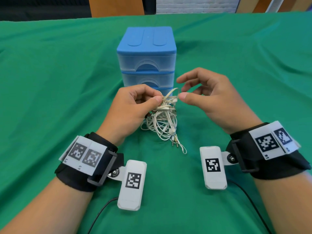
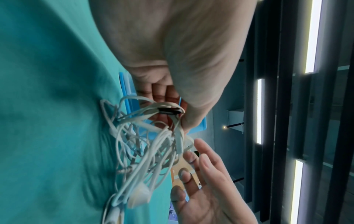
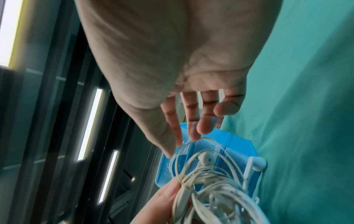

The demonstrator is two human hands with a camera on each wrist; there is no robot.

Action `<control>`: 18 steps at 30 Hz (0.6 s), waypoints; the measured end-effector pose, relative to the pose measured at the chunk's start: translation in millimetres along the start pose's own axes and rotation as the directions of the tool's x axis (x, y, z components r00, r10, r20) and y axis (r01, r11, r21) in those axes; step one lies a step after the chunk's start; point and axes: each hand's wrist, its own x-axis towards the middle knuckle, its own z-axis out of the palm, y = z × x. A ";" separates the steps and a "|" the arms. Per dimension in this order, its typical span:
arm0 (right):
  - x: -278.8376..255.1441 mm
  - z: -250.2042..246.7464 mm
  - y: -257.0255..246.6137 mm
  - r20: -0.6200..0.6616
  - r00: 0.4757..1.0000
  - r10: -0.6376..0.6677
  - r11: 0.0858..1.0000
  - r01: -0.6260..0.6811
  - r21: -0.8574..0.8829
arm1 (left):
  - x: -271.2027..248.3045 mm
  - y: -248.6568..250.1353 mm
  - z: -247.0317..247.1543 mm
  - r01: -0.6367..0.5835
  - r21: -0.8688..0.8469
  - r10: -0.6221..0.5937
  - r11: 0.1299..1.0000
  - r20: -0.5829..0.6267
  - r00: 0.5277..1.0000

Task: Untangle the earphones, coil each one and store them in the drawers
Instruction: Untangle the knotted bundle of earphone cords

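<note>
A tangled bundle of white earphones [image 1: 162, 122] hangs from my left hand [image 1: 152, 98], which pinches its top between thumb and curled fingers. The lower loops and two jack plugs [image 1: 174, 142] rest on the green cloth. My right hand [image 1: 182, 88] hovers just right of the bundle with fingers spread and loosely bent; its thumb tip is beside a raised cable loop [image 1: 175, 92]. The left wrist view shows the bundle [image 2: 145, 145] under my left hand [image 2: 168, 103]. In the right wrist view my right fingertips [image 3: 195, 121] are just above a loop [image 3: 208, 181].
A small blue drawer unit [image 1: 146, 48] with three translucent drawers, all pushed in, stands right behind the hands. A green cloth [image 1: 67, 81] covers the whole table. An orange chair back [image 1: 116, 5] is beyond the far edge.
</note>
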 end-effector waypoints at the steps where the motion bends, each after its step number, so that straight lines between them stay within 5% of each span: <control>1: -1.0 1.1 -2.2 0.033 0.998 -0.046 0.998 0.047 -0.033 | -0.1 0.3 0.0 -0.003 -0.005 0.003 1.000 0.001 1.000; 7: -0.1 12.4 -1.5 0.079 0.990 -0.118 0.975 0.130 -0.182 | 0.0 0.7 1.8 -0.016 -0.005 0.016 1.000 0.025 1.000; 15: 7.7 -0.7 4.8 -0.367 0.923 -0.119 0.992 0.099 -0.074 | 3.3 -5.5 -5.1 0.021 0.051 -0.020 0.998 -0.032 0.999; 18: 8.6 -2.2 7.5 -0.431 0.899 -0.081 0.997 0.075 -0.030 | 2.2 -4.5 -2.6 0.030 0.054 -0.031 0.998 0.011 0.999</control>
